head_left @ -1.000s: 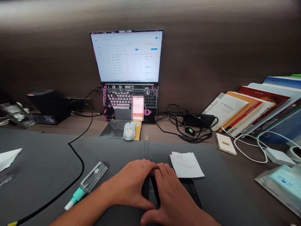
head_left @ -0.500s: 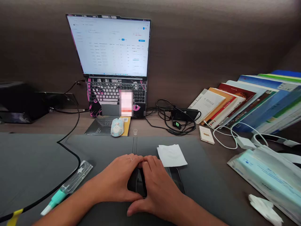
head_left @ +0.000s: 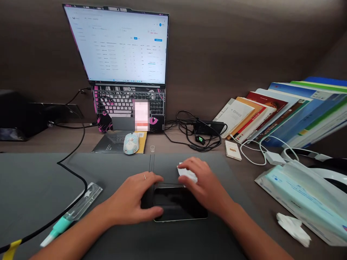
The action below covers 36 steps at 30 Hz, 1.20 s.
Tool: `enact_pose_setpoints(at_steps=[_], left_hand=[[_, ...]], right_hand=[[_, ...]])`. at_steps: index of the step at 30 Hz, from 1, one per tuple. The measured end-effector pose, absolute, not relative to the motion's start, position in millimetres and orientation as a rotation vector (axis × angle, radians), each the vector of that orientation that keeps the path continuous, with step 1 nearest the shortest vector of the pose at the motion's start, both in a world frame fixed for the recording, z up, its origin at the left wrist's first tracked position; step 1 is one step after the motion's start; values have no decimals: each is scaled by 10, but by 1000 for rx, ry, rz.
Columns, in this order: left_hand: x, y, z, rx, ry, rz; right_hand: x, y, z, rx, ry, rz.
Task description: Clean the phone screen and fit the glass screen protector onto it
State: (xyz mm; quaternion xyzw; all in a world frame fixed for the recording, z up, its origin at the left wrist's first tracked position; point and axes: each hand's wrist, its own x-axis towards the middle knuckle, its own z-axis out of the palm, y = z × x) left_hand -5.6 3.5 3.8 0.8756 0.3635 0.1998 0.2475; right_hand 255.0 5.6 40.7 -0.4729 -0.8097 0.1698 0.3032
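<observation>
Head view, lower centre: my left hand (head_left: 132, 196) clasps the phone (head_left: 176, 202) by its left end, fingers together; my right hand (head_left: 203, 182) pinches the wipe (head_left: 187, 174) just above it.

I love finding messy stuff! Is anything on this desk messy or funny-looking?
A bit. A crumpled tissue lies loose at the right front of the desk, black cables sit tangled right of the laptop, and the books lean over in a slumped row. Nothing looks spilled or broken.
</observation>
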Motion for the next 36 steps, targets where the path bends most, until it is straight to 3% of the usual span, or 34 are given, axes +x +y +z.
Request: enact_pose_setpoints(at_steps=[10, 16, 24, 36], left_hand=[[-101, 155, 29, 1787, 1313, 824], [-131, 225, -34, 1535, 1388, 831], [-170, 258, -47, 1675, 1496, 778], [-46, 117, -55, 2141, 1547, 743]], right_hand=[[2796, 249, 277, -1249, -1818, 723], [2835, 306, 266, -1362, -2075, 555], [2717, 229, 148, -1455, -2350, 426], [2585, 216, 99, -1536, -2306, 408]])
